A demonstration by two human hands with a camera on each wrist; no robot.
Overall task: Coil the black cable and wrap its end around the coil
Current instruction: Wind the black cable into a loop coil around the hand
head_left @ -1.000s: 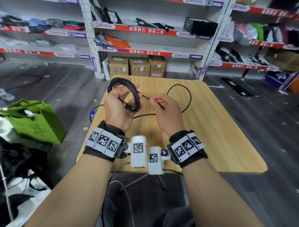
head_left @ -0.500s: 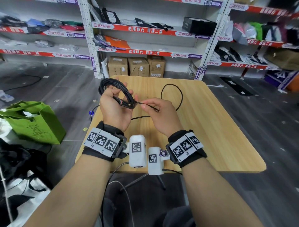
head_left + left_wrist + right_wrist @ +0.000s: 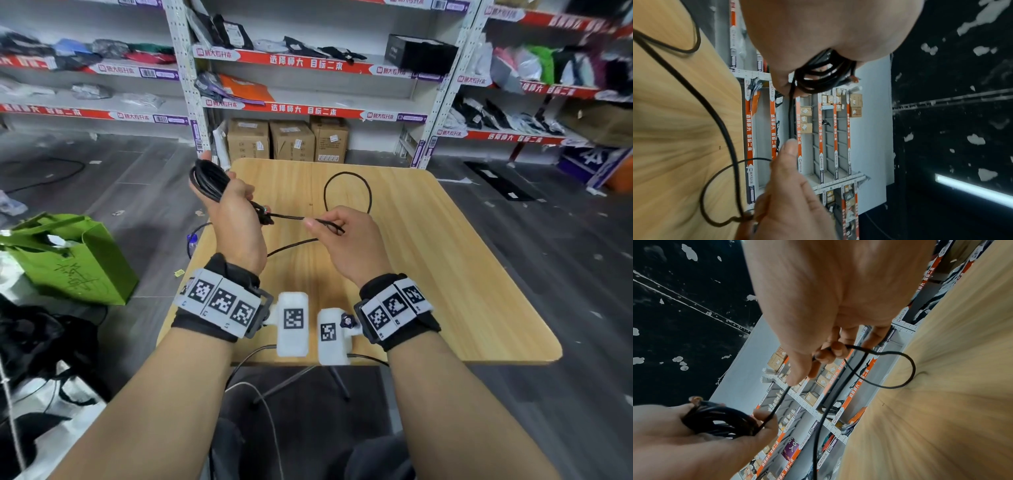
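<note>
Shelving behind, wooden table below | my left hand is gripping the coil above it | right hand fingers are pinching the black cable | looks light, springy; I'm judging a pinch close to the coil best.

Head view: bright, even indoor light, no hard shadows; only soft shade under the bench. Strong wide-angle bend at the edges, shelves lean and curve. Right side of the pic smeared w/ motion blur, centre fairly sharp. Left wrist view: a lit ceiling tube glares white against a dark ceiling w/ pale patches; left hand up close is soft, out of focus; bench grain streaks outward. Right wrist view: same radial streaking on the bench, right hand blurred near the lens, cable reasonably crisp, ceiling dark.
</note>
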